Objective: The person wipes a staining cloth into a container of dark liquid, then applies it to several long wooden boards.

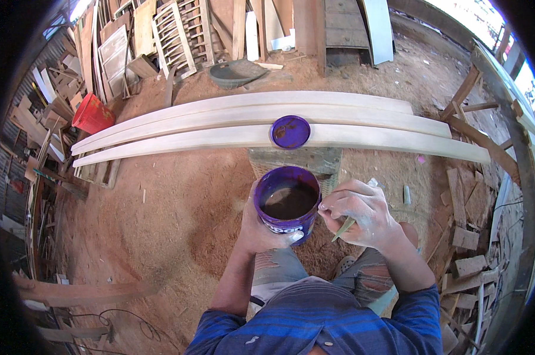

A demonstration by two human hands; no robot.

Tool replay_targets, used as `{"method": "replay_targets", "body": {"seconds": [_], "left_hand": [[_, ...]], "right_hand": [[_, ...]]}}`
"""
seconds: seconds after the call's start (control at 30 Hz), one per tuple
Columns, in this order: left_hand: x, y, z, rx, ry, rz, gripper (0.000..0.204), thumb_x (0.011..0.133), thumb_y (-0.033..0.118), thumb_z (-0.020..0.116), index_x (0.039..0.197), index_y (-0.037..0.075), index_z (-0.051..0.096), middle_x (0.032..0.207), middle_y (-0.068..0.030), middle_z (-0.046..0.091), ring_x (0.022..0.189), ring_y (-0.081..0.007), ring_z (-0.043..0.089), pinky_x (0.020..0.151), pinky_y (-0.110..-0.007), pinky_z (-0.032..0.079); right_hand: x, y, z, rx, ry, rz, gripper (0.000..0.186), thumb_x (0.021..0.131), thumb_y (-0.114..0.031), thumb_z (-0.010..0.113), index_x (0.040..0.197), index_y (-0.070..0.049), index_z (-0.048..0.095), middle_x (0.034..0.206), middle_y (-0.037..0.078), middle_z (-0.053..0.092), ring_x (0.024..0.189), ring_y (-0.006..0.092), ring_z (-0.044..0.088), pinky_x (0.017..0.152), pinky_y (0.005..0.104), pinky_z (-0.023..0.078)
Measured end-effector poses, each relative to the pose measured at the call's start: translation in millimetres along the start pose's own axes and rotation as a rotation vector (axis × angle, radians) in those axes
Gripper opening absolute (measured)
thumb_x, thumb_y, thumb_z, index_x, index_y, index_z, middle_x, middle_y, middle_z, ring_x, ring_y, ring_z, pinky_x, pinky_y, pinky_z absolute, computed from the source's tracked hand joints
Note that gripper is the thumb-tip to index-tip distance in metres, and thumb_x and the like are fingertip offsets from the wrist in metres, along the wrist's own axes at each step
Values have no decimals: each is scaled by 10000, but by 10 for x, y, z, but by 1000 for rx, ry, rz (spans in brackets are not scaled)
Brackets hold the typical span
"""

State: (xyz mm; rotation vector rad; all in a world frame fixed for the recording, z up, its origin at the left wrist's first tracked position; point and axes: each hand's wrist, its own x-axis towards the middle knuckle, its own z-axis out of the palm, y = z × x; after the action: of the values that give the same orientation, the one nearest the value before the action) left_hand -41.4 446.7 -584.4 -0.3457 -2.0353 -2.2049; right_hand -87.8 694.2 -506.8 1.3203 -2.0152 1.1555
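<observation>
My left hand [259, 233] is wrapped round a purple tub [286, 173], with the thumb on its near side. Dark brown liquid [291, 204] lies inside the tub. Just right of the rim, my right hand [365, 214] is closed on a thin greenish stick [344, 229] that slants down below the fingers. Whether the stick is a brush handle I cannot tell. Pale smears mark the right hand's skin. Beyond the tub, a purple lid [291, 131] with brown residue rests on long pale wooden boards [190, 137].
A worn wooden support [303, 158] stands under the boards' middle. At the left is a red bucket [93, 115]; a dark basin [235, 73] lies behind the boards. Wood offcuts [470, 267] pile up at right, near a timber frame [486, 145]. Sawdust covers the ground.
</observation>
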Motion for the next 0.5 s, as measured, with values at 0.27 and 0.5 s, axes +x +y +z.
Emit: {"method": "replay_targets", "body": {"seconds": [0.27, 0.5], "left_hand": [[-3, 5, -12, -33, -20, -50, 1199, 523, 239, 1036, 1522, -12, 422, 1462, -173, 595, 1328, -266, 623, 1151, -451, 488], [51, -1, -25, 78, -16, 12, 1141, 526, 267, 1024, 1484, -11, 472, 1382, -172, 656, 1283, -265, 655, 1125, -441, 508]], "right_hand": [[27, 39, -18, 98, -87, 105, 377, 697, 22, 844, 940, -126, 596, 863, 18, 699, 762, 212, 713, 590, 359, 592], [-39, 28, 65, 124, -57, 121, 447, 637, 40, 853, 936, -138, 572, 826, 16, 685, 704, 215, 687, 571, 349, 571]]}}
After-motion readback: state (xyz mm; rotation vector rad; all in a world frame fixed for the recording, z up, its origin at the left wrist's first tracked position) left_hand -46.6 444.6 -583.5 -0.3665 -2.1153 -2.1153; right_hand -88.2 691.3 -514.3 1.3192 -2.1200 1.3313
